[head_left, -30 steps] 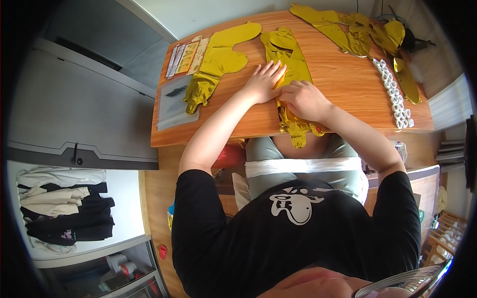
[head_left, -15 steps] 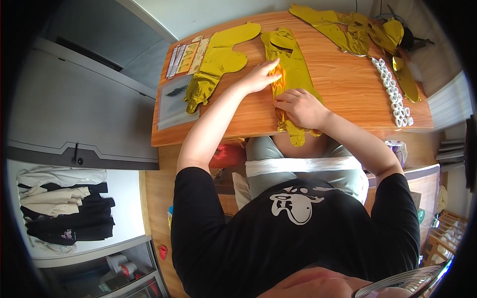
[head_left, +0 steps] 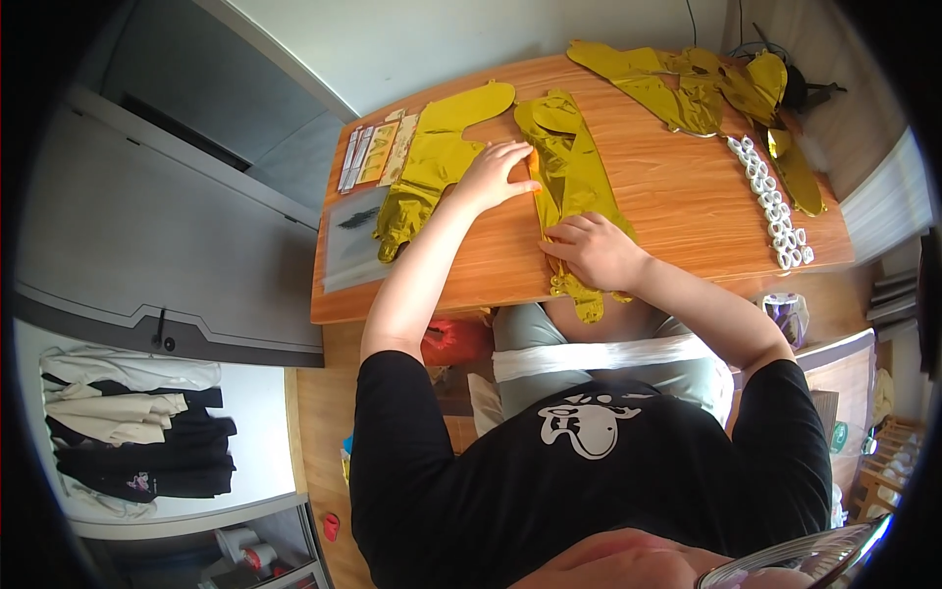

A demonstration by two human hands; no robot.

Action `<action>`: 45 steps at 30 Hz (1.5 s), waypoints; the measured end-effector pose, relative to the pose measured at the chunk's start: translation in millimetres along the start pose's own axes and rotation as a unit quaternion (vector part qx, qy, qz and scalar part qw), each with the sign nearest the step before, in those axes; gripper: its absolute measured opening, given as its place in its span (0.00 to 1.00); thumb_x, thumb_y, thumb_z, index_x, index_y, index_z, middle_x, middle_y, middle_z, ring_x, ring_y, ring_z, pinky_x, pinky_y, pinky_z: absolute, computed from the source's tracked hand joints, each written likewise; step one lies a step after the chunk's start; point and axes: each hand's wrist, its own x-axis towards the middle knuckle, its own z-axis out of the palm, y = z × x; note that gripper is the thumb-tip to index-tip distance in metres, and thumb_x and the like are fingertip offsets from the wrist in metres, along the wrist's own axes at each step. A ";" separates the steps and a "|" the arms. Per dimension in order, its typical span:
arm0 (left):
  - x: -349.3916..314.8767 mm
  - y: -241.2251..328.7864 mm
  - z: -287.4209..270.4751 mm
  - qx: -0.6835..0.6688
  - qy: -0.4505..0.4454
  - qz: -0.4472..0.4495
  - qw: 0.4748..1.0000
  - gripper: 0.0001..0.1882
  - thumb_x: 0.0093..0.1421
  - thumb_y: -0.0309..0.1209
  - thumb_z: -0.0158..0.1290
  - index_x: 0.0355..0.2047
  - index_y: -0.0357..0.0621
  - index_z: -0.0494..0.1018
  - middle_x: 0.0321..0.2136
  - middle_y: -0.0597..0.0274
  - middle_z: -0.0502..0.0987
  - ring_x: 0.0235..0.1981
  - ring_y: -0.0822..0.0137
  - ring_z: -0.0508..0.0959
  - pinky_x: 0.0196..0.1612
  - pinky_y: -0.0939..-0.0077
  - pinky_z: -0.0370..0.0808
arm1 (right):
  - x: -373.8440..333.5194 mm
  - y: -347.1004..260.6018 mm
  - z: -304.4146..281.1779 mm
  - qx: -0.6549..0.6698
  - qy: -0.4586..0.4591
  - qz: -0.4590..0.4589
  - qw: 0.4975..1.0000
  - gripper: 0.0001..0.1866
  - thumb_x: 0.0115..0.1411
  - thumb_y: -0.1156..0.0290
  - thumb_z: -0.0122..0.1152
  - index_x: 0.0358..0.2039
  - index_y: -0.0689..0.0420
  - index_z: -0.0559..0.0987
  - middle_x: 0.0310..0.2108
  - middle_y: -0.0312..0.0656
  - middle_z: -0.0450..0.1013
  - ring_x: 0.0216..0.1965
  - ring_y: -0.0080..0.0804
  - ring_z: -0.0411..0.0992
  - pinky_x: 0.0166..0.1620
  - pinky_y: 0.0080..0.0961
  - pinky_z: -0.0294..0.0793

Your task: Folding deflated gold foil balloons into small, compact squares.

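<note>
A flat gold foil balloon [head_left: 587, 182] lies lengthwise on the wooden table in front of me, creased along its left side. Its near end, with small rounded lobes, reaches over the table's front edge. My left hand [head_left: 494, 180] is at the balloon's left edge, fingers stretched and thumb apart, holding nothing that I can see. Lower down, my right hand [head_left: 599, 255] rests over the balloon with thumb and fingertips closed at its left edge. A second gold foil balloon [head_left: 442, 133] lies flat to the left, just beyond my left hand.
More gold foil [head_left: 687, 93] lies crumpled at the far right. Rows of small white rings [head_left: 768, 196] stand along the table's right side. Printed cards [head_left: 376, 152] and a clear plastic sheet [head_left: 353, 240] lie at the left. Dark cables [head_left: 800, 83] sit at the back right corner.
My left hand has slid leftward off the balloon's surface to its edge, its thumb spreading from the fingers. My right hand stays on the balloon. The whole view has shifted slightly.
</note>
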 end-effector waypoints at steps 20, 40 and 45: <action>11.2 -9.0 -10.1 0.169 -0.027 0.028 0.985 0.53 0.52 0.71 0.59 0.68 0.45 0.66 0.67 0.56 0.68 0.70 0.56 0.64 0.74 0.49 0.56 | 0.3 -1.2 -6.0 0.014 0.004 0.002 1.000 0.20 0.58 0.67 0.63 0.52 0.53 0.81 0.56 0.37 0.77 0.56 0.36 0.73 0.60 0.38 0.70; 24.8 0.7 -29.0 0.167 -0.123 -0.029 0.978 0.67 0.44 0.75 0.62 0.76 0.53 0.50 0.70 0.46 0.62 0.74 0.51 0.56 0.76 0.46 0.44 | -3.7 0.1 -0.6 -0.002 0.007 -0.026 1.000 0.19 0.64 0.61 0.62 0.54 0.52 0.81 0.57 0.31 0.77 0.58 0.36 0.71 0.60 0.41 0.67; 34.2 19.8 -40.3 0.098 -0.182 -0.107 0.972 0.69 0.43 0.72 0.66 0.77 0.52 0.48 0.72 0.44 0.57 0.75 0.49 0.52 0.76 0.45 0.46 | -4.6 2.0 -3.1 0.010 -0.007 -0.016 1.000 0.18 0.64 0.61 0.62 0.53 0.51 0.82 0.57 0.31 0.77 0.58 0.36 0.71 0.59 0.41 0.67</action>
